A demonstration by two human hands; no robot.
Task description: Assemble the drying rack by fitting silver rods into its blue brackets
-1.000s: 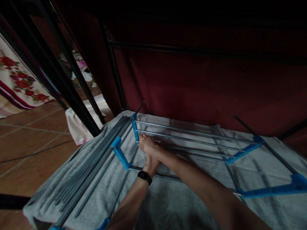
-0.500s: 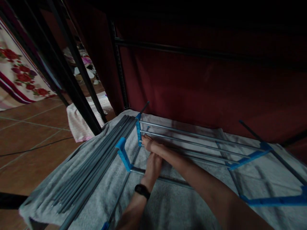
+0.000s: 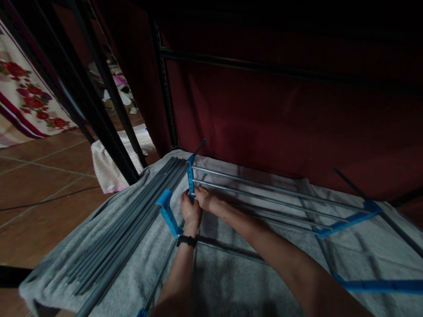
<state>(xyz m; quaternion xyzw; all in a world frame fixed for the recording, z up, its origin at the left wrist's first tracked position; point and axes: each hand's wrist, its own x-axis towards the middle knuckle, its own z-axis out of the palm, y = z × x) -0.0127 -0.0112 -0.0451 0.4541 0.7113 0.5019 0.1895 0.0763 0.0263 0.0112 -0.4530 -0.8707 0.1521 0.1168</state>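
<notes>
**Both hands at the blue connector of a metal rack**

Head view: the left hand (image 3: 191, 210), with a black watch (image 3: 185, 241) on its wrist, sits just left of centre in the frame, its fingers curled closed around the lower end of a blue plastic connector (image 3: 190, 177). The right hand (image 3: 205, 198) reaches in from the lower right and meets it there, fingers pinched on the end of a silver rod where it joins the same connector; the light is too dim to tell how firmly either hand grips. The two hands touch or nearly touch.

From that connector a row of silver rods (image 3: 264, 189) runs to the right across the middle of the frame to another blue connector (image 3: 346, 218) at centre right. A second blue piece (image 3: 167, 210) stands tilted just left of the left hand. Further left, a bundle of loose grey rods (image 3: 132, 229) lies side by side, running from the centre toward the lower left.

All of this rests on a grey towel (image 3: 231, 281) filling the lower half of the frame. Behind it, across the upper right, hangs dark red fabric (image 3: 280, 110) with black frame bars. At left lie a tiled floor (image 3: 39, 185), a pale pink cloth (image 3: 109, 167) and a flowered fabric (image 3: 23, 92) at the upper left edge.
</notes>
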